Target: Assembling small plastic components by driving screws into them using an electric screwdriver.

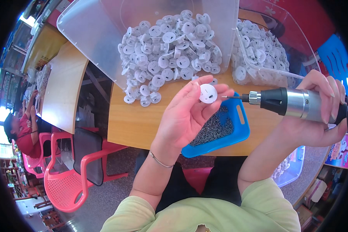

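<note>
The wooden tabletop (135,123) carries everything here, with a second, paler table (63,89) off to the left where another person in red (21,133) sits working. Pink plastic chairs (71,174) stand on the floor between the two. A big clear plastic bin (104,34) lies tipped toward the worker, spilling a heap of white round plastic parts (168,50) onto the wood, and a second clear bin (266,50) to its right holds more of the same. Nearer the worker's body sits a blue tray (241,116) filled with small dark screws (214,127). The right hand (321,112) is wrapped fully around a black and silver electric screwdriver (294,102), held level, its thin bit pointing left. The left hand (187,112), palm up with a thin bangle (158,160) at the wrist, pinches one white disc (208,93) between thumb and fingertips, raised above the blue tray and just in front of the spilled heap. The driver's tip meets the disc's right edge; whether a screw sits there is too small to tell
</note>
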The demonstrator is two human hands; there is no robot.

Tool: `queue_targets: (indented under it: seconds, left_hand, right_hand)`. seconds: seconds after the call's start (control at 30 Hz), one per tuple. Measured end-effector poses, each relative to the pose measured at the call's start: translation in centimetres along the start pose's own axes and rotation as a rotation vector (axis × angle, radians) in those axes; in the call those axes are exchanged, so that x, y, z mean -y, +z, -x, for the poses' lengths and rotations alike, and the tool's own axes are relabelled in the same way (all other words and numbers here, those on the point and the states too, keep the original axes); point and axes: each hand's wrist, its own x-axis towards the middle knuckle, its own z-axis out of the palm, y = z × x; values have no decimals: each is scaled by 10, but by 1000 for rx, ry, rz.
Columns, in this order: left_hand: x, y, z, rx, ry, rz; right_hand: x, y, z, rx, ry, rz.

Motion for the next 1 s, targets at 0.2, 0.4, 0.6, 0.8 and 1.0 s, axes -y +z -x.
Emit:
queue_targets:
  seconds: [0.2, 0.4, 0.6, 0.8, 1.0]
  left_hand:
    - [1, -15, -2, 245, 3, 77]
    - [1, -12, -4, 112, 25, 39]
    - [1, -13, -1, 140, 28, -61]
    - [3, -14, -1, 118, 65, -99]
    - [4, -13, -2, 102, 58, -114]
  right_hand:
    - [-1, 0, 0, 23, 38, 39]
    - [-5, 2, 4, 30, 92, -55]
    - [-9, 2, 8, 33, 103, -66]
    - [-11, 4, 11, 32, 31, 83]
    - [-14, 5, 12, 32, -9, 142]
